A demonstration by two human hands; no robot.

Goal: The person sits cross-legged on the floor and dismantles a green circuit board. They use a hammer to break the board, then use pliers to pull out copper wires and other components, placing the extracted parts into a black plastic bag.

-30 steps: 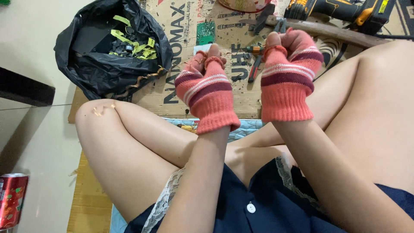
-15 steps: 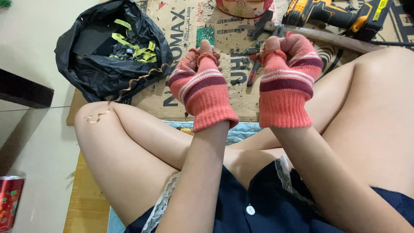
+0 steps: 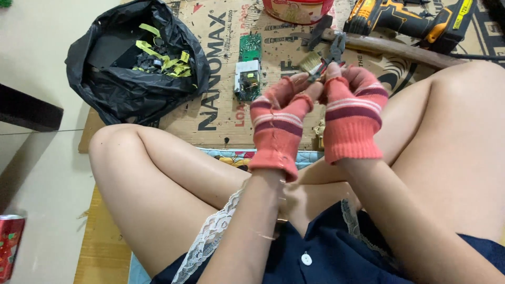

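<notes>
- Risk: the small part pinched between both hands is mostly hidden by the fingers; it could slip and drop between the crossed legs, since the loose knit gloves give a poor grip.
- Risk: the worn glove tips leave fingers bare near the metal pliers with dark handles (image 3: 332, 52), so a nip is possible.
- Left hand (image 3: 278, 121), in a pink striped knit glove: raised over the lap, fingers curled, closed on the small part.
- Right hand (image 3: 351, 113), same glove: just beside the left, fingertips touching it, pinching the same part.
- Nearby on the flattened brown cardboard sheet (image 3: 210, 113): green circuit board (image 3: 248, 71), black plastic bag of yellow scraps (image 3: 134, 68), yellow-black cordless drill (image 3: 407, 21).
</notes>
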